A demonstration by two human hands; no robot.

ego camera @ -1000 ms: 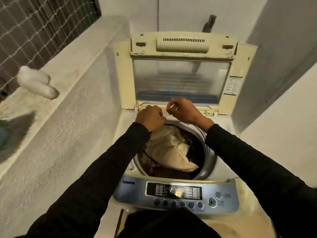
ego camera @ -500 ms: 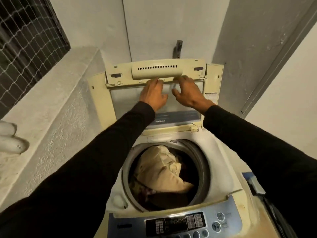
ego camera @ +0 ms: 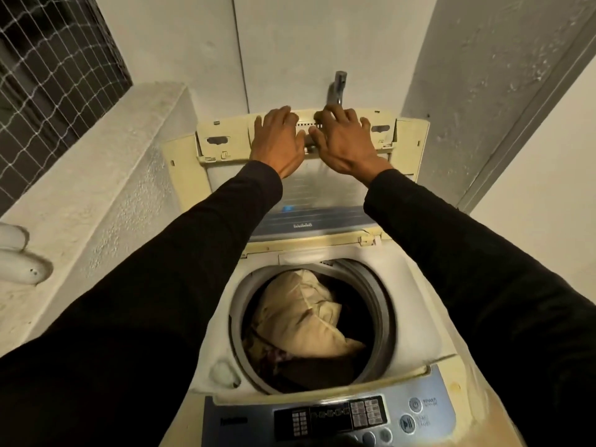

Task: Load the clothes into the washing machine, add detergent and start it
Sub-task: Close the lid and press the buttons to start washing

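Note:
The washing machine (ego camera: 429, 321) stands open, its yellowed lid (ego camera: 410, 146) raised upright at the back. In the drum (ego camera: 383, 304) a beige cloth (ego camera: 300, 317) lies over dark clothes (ego camera: 309, 369). My left hand (ego camera: 277, 140) and my right hand (ego camera: 345, 141) are side by side on the handle bar at the lid's top edge, fingers spread and hooked over it. Both black sleeves reach across the drum. No detergent is in view.
The blue control panel (ego camera: 335, 417) with its buttons is at the near edge. A metal tap (ego camera: 337, 88) sticks out of the wall just behind the lid. A rough concrete ledge (ego camera: 96, 188) runs along the left, carrying a white object (ego camera: 16, 259), below a mesh window (ego camera: 48, 75).
Both hands rose from the back rim of the drum to the glass of the lid, then to its top handle. The view tilted upward.

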